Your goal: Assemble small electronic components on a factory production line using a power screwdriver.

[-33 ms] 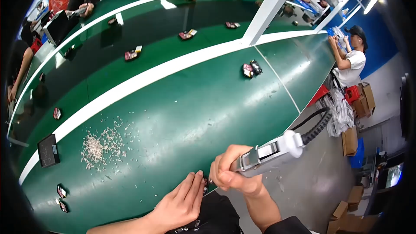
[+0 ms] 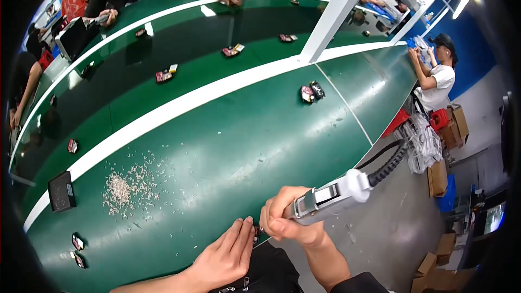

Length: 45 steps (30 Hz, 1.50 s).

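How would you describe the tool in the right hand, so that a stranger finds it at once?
Start at the green conveyor table and go to its near edge, where two hands meet. The right hand grips a silver-grey power screwdriver. Unlike the small parts on the belt, it trails a black coiled cable.

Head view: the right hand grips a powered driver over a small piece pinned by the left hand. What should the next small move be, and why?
Probably press the driver straight down onto the small dark piece at the belt's near edge. The right hand holds the tool right above it, and the left hand lies flat beside it, fingertips touching. The tip itself is hidden behind the right hand.
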Each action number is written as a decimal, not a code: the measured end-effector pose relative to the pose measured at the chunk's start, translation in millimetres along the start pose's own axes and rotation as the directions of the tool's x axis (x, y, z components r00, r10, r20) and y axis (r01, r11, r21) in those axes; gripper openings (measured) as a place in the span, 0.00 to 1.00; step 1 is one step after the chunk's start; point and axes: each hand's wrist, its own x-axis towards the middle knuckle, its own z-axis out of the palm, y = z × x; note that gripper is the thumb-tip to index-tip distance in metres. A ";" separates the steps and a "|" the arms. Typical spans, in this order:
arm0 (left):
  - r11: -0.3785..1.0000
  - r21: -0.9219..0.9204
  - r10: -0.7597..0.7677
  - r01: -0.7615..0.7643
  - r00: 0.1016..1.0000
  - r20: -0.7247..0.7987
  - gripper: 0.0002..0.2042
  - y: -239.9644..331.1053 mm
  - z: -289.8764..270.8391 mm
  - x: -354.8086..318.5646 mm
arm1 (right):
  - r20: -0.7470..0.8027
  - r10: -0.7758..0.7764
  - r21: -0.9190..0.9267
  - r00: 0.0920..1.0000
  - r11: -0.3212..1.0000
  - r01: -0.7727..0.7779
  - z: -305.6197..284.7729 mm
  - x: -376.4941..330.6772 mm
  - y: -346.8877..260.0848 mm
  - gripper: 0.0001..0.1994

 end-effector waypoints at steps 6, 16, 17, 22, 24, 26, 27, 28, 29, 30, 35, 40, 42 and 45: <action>1.000 -0.003 -0.027 0.027 0.999 0.017 0.19 4.1 5.9 -16.2 | 0.108 0.040 -0.023 0.993 0.999 -0.038 6.5 0.4 2.9 0.08; 0.988 -0.153 -0.039 0.027 0.996 -0.076 0.17 -1.6 11.0 -23.4 | 0.349 0.017 -0.133 0.937 0.991 0.032 2.5 -3.7 -12.4 0.04; 0.984 -0.173 0.014 -0.028 0.996 -0.083 0.18 -3.2 8.6 -27.2 | 0.349 -0.048 -0.011 0.936 0.998 0.055 8.5 -4.6 -14.5 0.04; 0.953 -0.290 -0.117 0.084 0.988 -0.101 0.21 2.0 -33.8 -64.1 | 0.214 -0.372 0.479 0.903 0.846 0.234 30.7 -9.2 -16.7 0.05; 0.942 -0.284 -0.216 0.180 0.971 -0.100 0.22 1.9 -47.2 -90.8 | 0.151 -0.408 0.593 0.900 0.766 0.248 31.9 -10.4 -20.4 0.09; 0.876 -0.315 -0.413 0.364 0.905 -0.103 0.22 -5.0 -57.3 -119.1 | 0.025 -0.373 0.612 0.928 0.739 0.281 27.5 -14.7 -14.8 0.09; 0.843 -0.211 -0.527 0.494 0.838 -0.142 0.21 -9.3 -63.1 -139.6 | 0.001 -0.321 0.626 0.947 0.739 0.250 22.8 -16.4 -7.1 0.08; 0.790 -0.108 -0.613 0.604 0.766 -0.197 0.21 -15.6 -67.9 -163.0 | -0.025 -0.276 0.634 0.961 0.739 0.229 17.8 -18.0 0.1 0.08; 0.687 -0.031 -0.711 0.726 0.664 -0.232 0.21 -17.9 -74.2 -191.1 | -0.017 -0.268 0.661 0.963 0.720 0.212 14.5 -17.4 9.3 0.08; 0.572 0.029 -0.782 0.819 0.556 -0.280 0.21 -20.2 -76.2 -217.5 | -0.065 -0.216 0.643 0.974 0.737 0.207 10.2 -18.9 17.8 0.07; 0.173 0.354 -0.842 0.919 0.325 -0.431 0.21 -23.3 -83.9 -248.0 | -0.181 -0.118 0.642 0.976 0.738 0.208 -2.9 -27.4 34.5 0.07; 0.477 0.171 -0.768 0.862 0.504 -0.396 0.14 -62.0 -70.4 -202.8 | -0.228 -0.025 0.682 0.973 0.709 0.178 -2.4 -28.4 47.7 0.06; 0.549 0.095 -0.765 0.830 0.545 -0.343 0.10 -78.6 -60.2 -191.3 | -0.244 -0.013 0.691 0.970 0.699 0.183 -5.6 -28.2 49.2 0.06; 0.607 0.171 -0.698 0.776 0.624 -0.351 0.05 -96.1 -51.8 -172.5 | -0.277 0.007 0.701 0.961 0.686 0.197 -12.8 -33.1 40.5 0.05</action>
